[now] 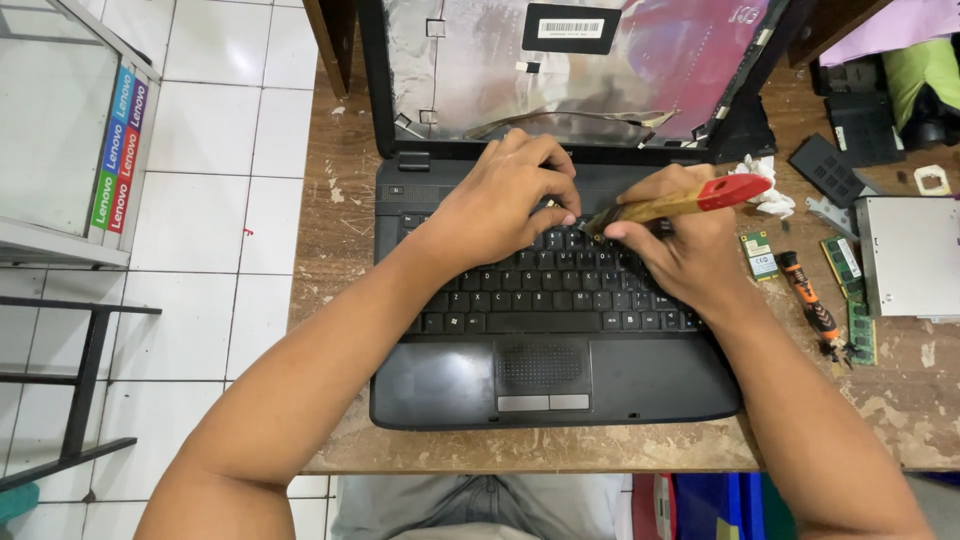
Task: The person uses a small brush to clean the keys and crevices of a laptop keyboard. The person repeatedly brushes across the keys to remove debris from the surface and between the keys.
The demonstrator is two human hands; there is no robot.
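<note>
A black laptop [440, 385] lies open on a worn wooden table [335, 230], its screen panel removed so the foil-lined lid [560, 70] shows. My left hand [500, 195] rests on the top rows of the keyboard [520, 290], fingertips curled against the keys. My right hand [680, 240] holds a paintbrush [680, 203] with a wooden handle and a red tip, its bristles pressed on the upper keys beside my left fingers.
Right of the laptop lie an orange-and-black screwdriver [808, 300], green memory modules [850, 290], a small green circuit card [760, 255], a silver drive [910, 255], a crumpled white tissue [765, 180] and black covers [830, 170]. A white tiled floor [215, 130] and a glass cabinet [60, 130] are on the left.
</note>
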